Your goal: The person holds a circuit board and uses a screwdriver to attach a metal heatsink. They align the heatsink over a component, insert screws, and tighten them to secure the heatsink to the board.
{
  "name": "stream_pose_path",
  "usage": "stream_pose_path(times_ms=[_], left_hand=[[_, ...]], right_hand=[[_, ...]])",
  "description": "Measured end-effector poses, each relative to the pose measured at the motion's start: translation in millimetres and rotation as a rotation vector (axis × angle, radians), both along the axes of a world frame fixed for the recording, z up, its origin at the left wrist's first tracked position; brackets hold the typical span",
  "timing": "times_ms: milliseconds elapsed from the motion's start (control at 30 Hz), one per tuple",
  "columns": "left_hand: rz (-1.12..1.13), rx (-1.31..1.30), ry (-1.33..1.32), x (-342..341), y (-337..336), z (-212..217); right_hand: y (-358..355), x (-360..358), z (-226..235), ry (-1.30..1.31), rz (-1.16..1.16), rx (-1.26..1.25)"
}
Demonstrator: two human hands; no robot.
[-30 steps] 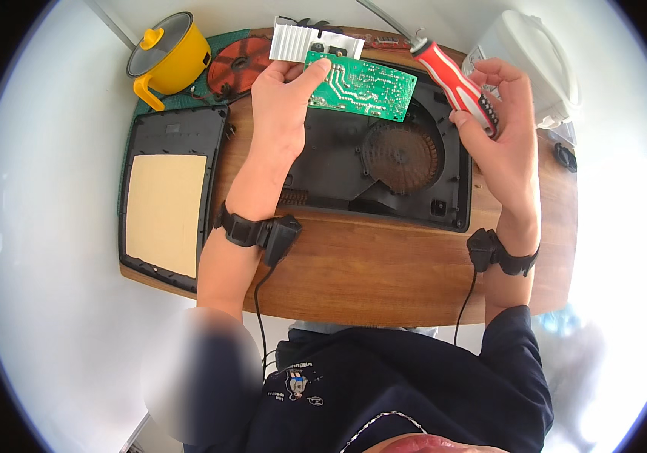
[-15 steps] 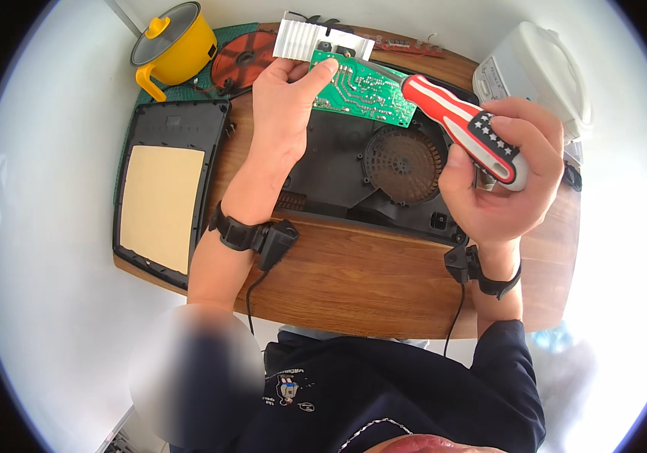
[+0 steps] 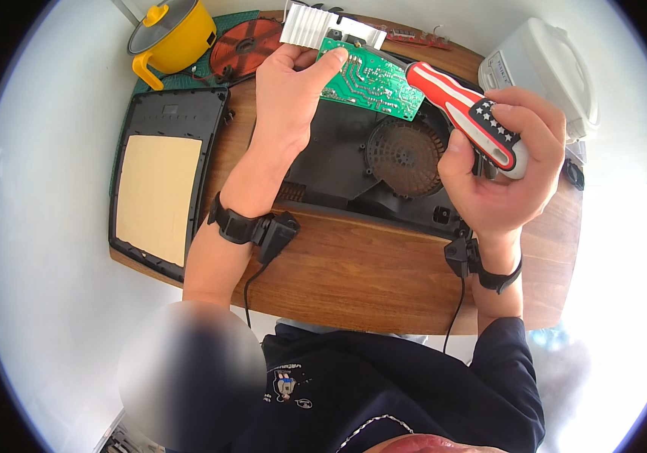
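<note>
My left hand grips a green circuit board by its left end, thumb on the soldered face and fingers behind. A ribbed silver heat sink is fixed along the board's far edge. My right hand is wrapped round the thick handle of a screwdriver, red and white with a starred dark patch. The shaft points left, and its tip lies at the board's far edge beside the heat sink; whether it touches a screw is too small to tell. Below the board lies a black plastic housing with a round vent grille.
At the left lies a black-framed panel with a cream sheet. A yellow pot and a reddish coil disc stand at the far left, partly on a green mat. A white lidded appliance occupies the far right of the wooden table.
The board and screwdriver appear slightly farther right, with the tip still at the board's far edge. Both hands keep their grips. The whole view has shifted a little.
</note>
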State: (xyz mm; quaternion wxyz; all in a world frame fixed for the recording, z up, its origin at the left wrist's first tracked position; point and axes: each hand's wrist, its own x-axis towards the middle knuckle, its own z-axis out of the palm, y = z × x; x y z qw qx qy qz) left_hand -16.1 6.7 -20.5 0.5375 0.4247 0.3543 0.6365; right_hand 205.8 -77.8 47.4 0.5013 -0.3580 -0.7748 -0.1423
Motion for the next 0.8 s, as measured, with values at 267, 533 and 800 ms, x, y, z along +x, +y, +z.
stream_pose_path(times_ms=[267, 533, 800], left_hand=[[-0.005, 0.0, -0.02, -0.2, 1.5, -1.8], [-0.005, 0.001, -0.016, -1.1, 2.8, -4.3], [-0.02, 0.005, -0.013, -0.3, 1.6, -2.1]], right_hand=[[8.5, -1.1, -3.8, 0.129, 0.025, 0.111], [0.9, 0.2, -2.8, 0.041, 0.016, -0.009], [0.6, -2.9, -5.2, 0.035, 0.012, -0.01]])
